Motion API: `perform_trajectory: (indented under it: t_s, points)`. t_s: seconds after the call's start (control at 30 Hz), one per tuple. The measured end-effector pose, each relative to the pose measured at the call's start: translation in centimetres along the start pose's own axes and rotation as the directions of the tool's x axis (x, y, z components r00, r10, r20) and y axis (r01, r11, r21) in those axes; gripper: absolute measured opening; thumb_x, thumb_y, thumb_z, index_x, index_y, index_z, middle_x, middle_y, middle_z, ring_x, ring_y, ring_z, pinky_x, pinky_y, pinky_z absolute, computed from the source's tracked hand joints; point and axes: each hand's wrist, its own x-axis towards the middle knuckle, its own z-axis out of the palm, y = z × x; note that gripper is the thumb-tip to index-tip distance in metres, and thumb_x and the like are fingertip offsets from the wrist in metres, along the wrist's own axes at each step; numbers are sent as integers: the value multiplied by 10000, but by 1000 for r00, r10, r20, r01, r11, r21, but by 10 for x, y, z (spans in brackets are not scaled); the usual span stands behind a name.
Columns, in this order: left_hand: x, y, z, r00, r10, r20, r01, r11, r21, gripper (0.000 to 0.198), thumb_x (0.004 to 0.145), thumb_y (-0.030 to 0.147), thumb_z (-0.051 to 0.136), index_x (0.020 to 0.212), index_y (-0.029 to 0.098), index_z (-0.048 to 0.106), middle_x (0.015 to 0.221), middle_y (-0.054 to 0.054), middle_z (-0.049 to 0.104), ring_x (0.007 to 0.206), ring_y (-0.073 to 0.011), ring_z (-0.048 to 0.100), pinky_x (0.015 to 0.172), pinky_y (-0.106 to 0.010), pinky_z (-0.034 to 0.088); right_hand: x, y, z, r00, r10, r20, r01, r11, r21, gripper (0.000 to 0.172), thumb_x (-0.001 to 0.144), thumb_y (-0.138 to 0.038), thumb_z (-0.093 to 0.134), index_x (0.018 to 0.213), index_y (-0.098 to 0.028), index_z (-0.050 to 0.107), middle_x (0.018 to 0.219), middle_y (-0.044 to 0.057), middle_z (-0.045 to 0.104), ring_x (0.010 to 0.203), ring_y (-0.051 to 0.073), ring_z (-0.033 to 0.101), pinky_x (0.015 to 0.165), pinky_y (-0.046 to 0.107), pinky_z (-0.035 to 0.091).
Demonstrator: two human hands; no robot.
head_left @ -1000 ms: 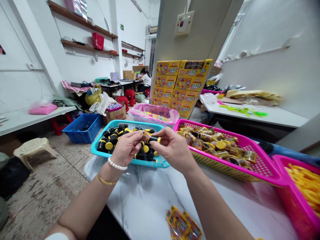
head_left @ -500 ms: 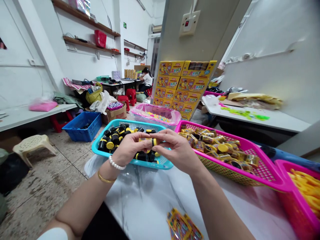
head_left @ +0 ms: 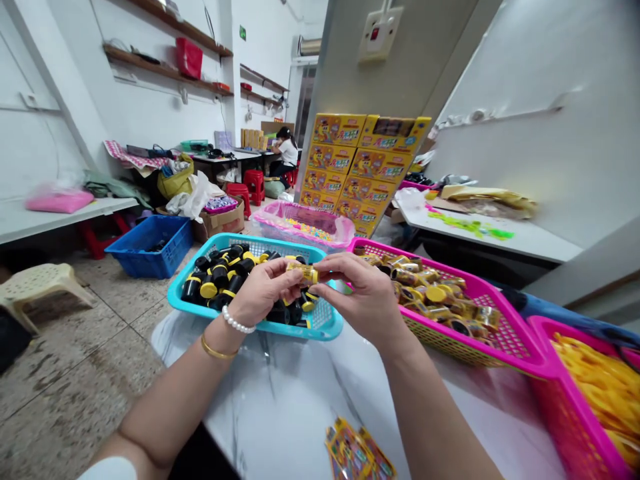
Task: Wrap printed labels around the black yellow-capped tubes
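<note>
2 hands (head_left: 264, 288) (head_left: 361, 293) | 1 yel. cyl. (head_left: 305, 272) held | 1 turq. bskt (head_left: 325, 328)

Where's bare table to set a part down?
Marble table between left forearm and right forearm, from blue tray to yellow cards; also between right forearm, pink basket and pink tub. Crowded: tray and basket, both piled; left hand and right hand at gold part.

I take the room at the far end of my link for a small workshop, judging by stacked yellow printed boxes (head_left: 375, 167), a turquoise plastic basket (head_left: 175, 298) of black-and-yellow cylinders (head_left: 220, 275), a bright pink plastic basket (head_left: 510, 333) of gold-wrapped cylinders (head_left: 436, 293) and red plastic stools (head_left: 255, 188).
</note>
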Motion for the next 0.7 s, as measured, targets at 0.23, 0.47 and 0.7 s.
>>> perform_trajectory:
  t_s: [0.23, 0.47, 0.7]
  points:
    - [-11, -5, 10, 983, 182, 19, -183, 971, 156, 313, 751, 347, 805, 962, 141, 702, 820, -20, 676, 699, -118, 604, 652, -232, 511, -12, 12, 5, 823, 539, 180, -563, 731, 385, 353, 625, -433, 906, 774, -163, 733, 688, 36, 746, 593, 171, 704, 616, 308, 614]
    - [-14, -3, 15, 1000, -15, 5, 15, 991, 134, 486, 806, 612, 680, 954, 160, 582, 587, 32, 607, 373, -74, 490, 349, -179, 363, -13, 15, -7, 799, 415, 434, -591, 671, 447, 454, 720, -417, 868, 1121, -255, 729, 1122, 54, 712, 838, 173, 720, 747, 332, 644]
    - [-11, -8, 5, 996, 0, -88, 23, 967, 252, 670, 787, 667, 675, 1181, 150, 508, 613, 17, 659, 376, -98, 543, 333, -172, 378, -13, 22, -29, 892, 449, 58, -451, 874, 182, 325, 760, -373, 805, 1034, -216, 726, 878, 40, 725, 660, 169, 695, 697, 356, 609]
